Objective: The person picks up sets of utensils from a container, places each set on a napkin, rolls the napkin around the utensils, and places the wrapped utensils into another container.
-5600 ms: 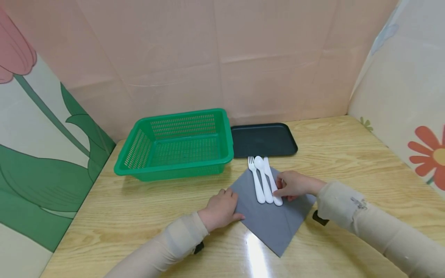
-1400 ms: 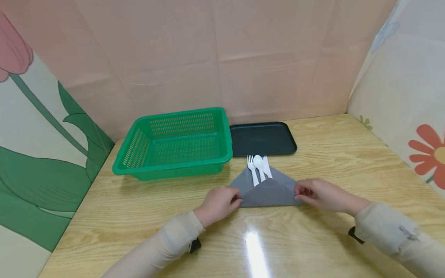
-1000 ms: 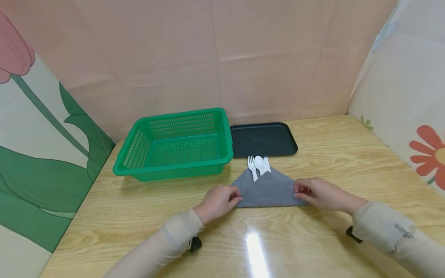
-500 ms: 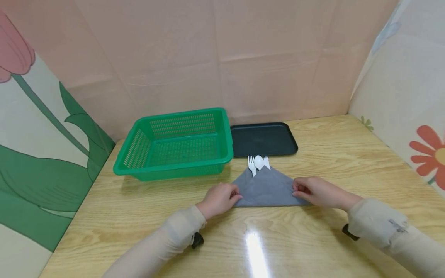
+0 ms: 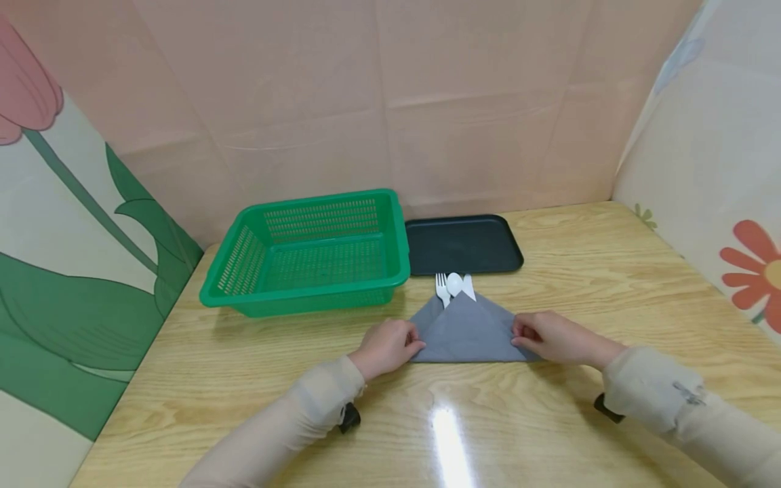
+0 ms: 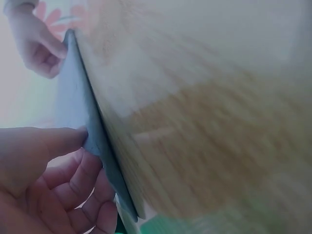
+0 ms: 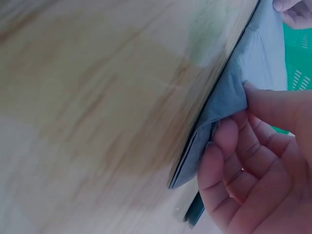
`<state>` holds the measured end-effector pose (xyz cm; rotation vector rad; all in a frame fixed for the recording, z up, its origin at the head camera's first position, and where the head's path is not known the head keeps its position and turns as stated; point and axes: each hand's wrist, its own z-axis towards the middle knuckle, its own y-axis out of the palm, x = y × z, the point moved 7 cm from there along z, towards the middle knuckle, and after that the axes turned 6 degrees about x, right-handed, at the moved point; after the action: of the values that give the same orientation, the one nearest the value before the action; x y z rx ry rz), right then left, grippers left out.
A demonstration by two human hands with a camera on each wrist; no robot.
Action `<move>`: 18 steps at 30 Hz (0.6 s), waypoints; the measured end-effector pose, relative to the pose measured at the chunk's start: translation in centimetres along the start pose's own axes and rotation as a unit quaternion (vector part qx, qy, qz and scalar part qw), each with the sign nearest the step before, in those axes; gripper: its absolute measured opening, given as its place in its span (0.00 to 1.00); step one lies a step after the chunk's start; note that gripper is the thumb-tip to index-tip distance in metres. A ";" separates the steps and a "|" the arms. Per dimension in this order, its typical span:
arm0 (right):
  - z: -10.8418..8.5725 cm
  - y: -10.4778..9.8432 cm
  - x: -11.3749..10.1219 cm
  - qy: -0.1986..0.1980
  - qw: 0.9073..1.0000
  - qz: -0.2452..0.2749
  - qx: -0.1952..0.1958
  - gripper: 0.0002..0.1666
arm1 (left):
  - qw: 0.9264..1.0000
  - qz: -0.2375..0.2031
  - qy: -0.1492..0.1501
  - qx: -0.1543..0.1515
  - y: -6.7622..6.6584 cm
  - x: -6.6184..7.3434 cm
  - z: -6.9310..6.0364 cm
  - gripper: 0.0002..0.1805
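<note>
A grey napkin lies folded upward into a triangle on the table. From its top stick out the heads of a white plastic fork, spoon and knife; the fold hides their handles. My left hand pinches the napkin's left side between thumb and curled fingers, which the left wrist view shows close up. At the opposite side my right hand pinches the napkin's edge, and in the right wrist view the thumb presses the cloth against the fingers.
A green slotted basket stands at the back left of the wooden table. Beside it, just behind the cutlery, lies a black tray. A pink sheet covers the wall behind.
Earlier the napkin lay spread as a diamond, with my right hand at the knife. Its near corner has since been folded up over the handles; over the last half second little has shifted.
</note>
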<state>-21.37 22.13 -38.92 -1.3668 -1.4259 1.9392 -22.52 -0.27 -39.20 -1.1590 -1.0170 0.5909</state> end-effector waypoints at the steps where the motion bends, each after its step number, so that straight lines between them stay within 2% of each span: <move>1: 0.0 0.0 0.0 0.003 1.000 -0.001 -0.002 0.06 | 1.000 0.003 -0.001 0.000 0.0 0.0 0.0 0.11; 8: 0.1 0.3 0.2 0.009 1.000 -0.012 -0.002 0.05 | 1.000 0.025 -0.001 0.007 -0.1 0.2 0.1 0.12; 18: 0.3 0.6 0.2 0.029 0.999 -0.018 -0.010 0.04 | 1.000 0.025 -0.016 0.005 0.0 0.0 0.1 0.15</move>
<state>-21.60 21.87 -39.59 -1.3860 -1.4369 1.8518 -22.64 -0.23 -39.18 -1.1717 -1.0137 0.6565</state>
